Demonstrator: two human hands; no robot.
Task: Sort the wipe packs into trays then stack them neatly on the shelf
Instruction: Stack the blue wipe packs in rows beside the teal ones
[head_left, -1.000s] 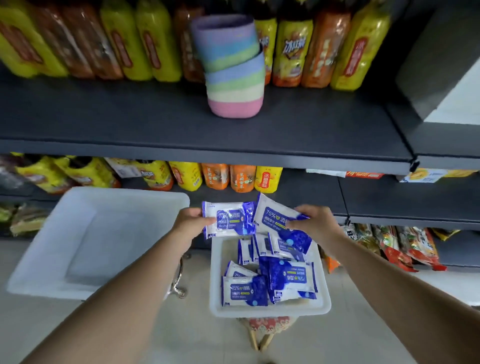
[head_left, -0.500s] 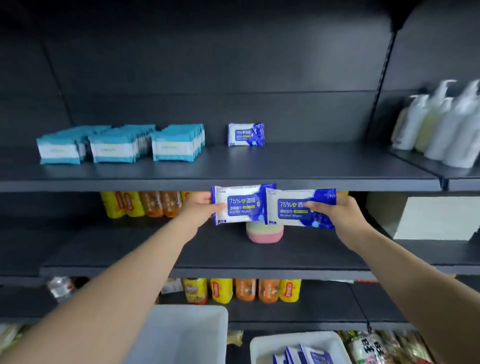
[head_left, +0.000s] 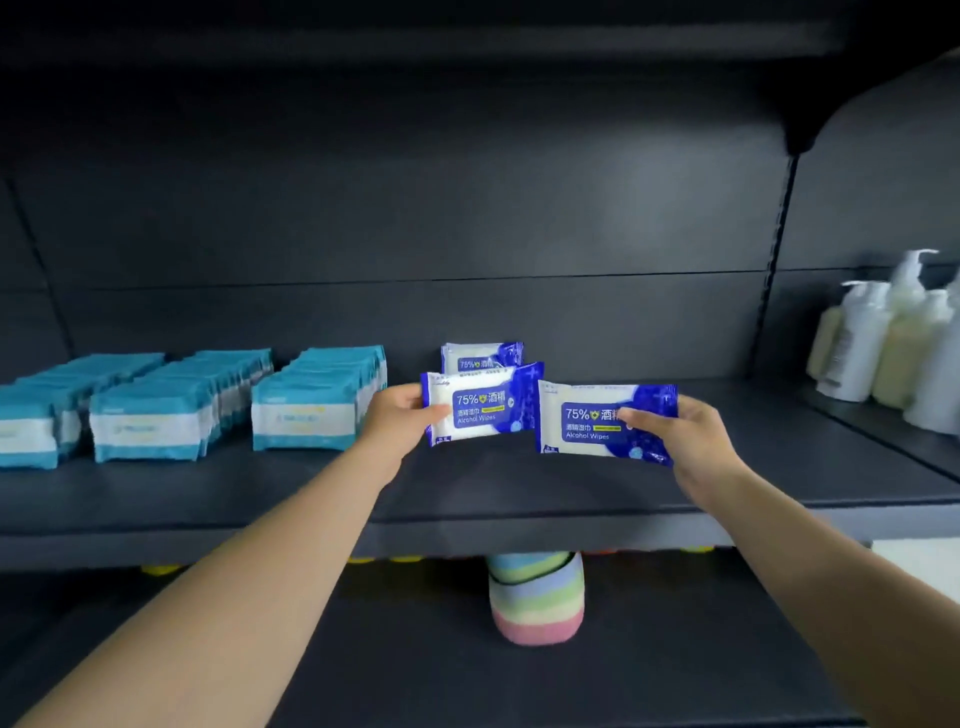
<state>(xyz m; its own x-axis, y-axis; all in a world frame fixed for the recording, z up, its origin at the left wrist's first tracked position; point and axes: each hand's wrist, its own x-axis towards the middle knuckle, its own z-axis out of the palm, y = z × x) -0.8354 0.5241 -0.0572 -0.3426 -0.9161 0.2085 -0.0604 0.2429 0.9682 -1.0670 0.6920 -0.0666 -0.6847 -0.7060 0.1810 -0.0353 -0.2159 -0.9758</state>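
Head view: my left hand (head_left: 400, 422) and right hand (head_left: 691, 434) each pinch an alcohol wipes pack (head_left: 480, 408), long side level; the standing pack (head_left: 483, 357) on the shelf (head_left: 467, 499) waits right behind my left.

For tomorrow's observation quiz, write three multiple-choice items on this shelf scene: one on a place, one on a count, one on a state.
1. Where does the standing blue pack sit?
A. right of the teal packs
B. among the pump bottles
C. on the lower shelf

2. How many blue packs are held?
A. one
B. two
C. four

3. How does the right hand stand?
A. flat on the shelf
B. pinching a pack
C. empty

Key: 1 A, it stands beside them at the back. 2 B, the left hand holds another. 3 B, the thumb lies across its front.
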